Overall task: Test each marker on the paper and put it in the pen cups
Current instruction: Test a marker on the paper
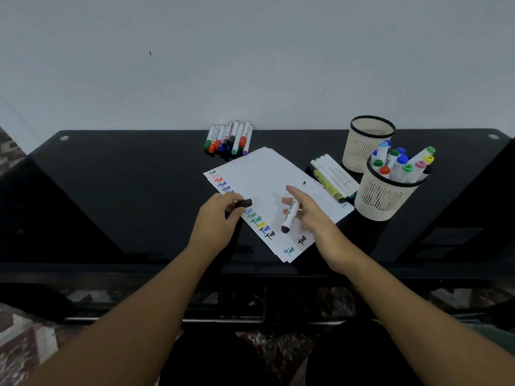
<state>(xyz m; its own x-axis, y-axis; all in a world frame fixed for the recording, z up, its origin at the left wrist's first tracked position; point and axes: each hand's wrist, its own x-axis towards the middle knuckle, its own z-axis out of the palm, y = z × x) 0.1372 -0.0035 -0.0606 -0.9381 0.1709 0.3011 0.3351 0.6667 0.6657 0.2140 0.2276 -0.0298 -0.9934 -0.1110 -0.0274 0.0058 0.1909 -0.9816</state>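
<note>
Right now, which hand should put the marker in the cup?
Right. The right hand already holds the marker, nearer the full pen cup. The left hand holds the cap.

On your right, two pen cups (384,190) stand touching, with loose pens (333,176) lying between them and the paper (264,174). A marker row (230,137) blocks the far edge. The bench (125,190) left of the paper lies open to you.
</note>
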